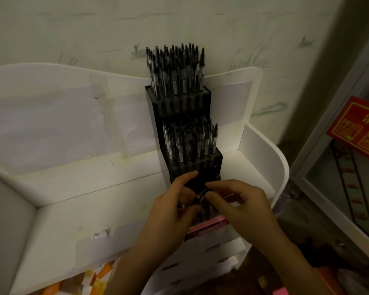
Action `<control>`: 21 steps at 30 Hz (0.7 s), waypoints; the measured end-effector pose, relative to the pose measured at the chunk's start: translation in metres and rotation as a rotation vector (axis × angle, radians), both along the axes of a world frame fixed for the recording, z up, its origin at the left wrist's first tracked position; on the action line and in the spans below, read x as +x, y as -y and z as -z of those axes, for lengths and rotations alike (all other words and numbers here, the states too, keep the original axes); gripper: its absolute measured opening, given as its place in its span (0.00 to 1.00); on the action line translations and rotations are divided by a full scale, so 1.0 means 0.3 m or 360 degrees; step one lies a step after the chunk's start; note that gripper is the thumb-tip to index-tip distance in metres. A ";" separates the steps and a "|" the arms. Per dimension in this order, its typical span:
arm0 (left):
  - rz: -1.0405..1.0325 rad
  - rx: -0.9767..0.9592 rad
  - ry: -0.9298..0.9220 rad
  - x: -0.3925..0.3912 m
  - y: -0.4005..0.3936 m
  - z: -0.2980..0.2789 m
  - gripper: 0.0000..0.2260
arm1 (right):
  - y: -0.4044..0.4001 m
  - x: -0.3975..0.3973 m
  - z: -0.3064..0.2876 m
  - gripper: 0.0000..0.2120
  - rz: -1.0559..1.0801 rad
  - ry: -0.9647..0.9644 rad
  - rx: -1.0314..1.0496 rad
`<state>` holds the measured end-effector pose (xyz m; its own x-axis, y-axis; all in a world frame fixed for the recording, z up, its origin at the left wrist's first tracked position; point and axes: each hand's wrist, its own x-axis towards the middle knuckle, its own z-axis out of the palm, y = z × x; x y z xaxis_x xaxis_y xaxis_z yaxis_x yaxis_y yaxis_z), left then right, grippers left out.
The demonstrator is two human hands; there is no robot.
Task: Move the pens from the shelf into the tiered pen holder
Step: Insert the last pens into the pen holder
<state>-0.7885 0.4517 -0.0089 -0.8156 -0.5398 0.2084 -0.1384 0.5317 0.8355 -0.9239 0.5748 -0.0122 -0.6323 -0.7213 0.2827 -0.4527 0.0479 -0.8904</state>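
White tiered shelf (77, 188) fills the frame's left and centre. The black tiered pen holder (179, 103) climbs at centre, top and middle tiers packed with upright pens (175, 67). Low centre, the left hand (175, 207) grips a pen bundle (198, 201); the right hand (241, 201) pinches one, likely bound for the lowest tier.

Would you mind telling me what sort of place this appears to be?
Probably a small stationery shop or stockroom: a tiered pen holder packed with identical pens, a white display shelf, and a red notice by the door.
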 end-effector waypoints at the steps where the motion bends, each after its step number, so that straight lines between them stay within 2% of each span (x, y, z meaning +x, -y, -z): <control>1: 0.0010 0.0006 -0.0002 -0.001 -0.003 -0.001 0.28 | 0.001 0.001 0.000 0.15 -0.0069 0.0011 0.0007; 4: 0.0031 0.0013 0.0008 -0.006 -0.007 -0.004 0.25 | 0.007 -0.002 0.013 0.09 -0.0175 0.0000 -0.0017; 7: 0.0034 -0.0041 0.0047 -0.009 -0.005 -0.001 0.23 | 0.002 -0.002 0.018 0.08 -0.0170 -0.0016 -0.0028; 13: -0.0049 -0.0252 0.0140 0.009 0.020 0.017 0.18 | -0.044 -0.066 -0.015 0.04 0.0130 0.0054 -0.0113; 17: -0.0121 -0.0379 0.0119 0.029 0.041 0.017 0.16 | -0.079 -0.104 -0.029 0.03 0.0281 -0.0048 -0.0195; 21: -0.0163 -0.0452 0.0153 0.040 0.052 0.016 0.16 | -0.088 -0.123 -0.017 0.03 0.0392 -0.0265 -0.0120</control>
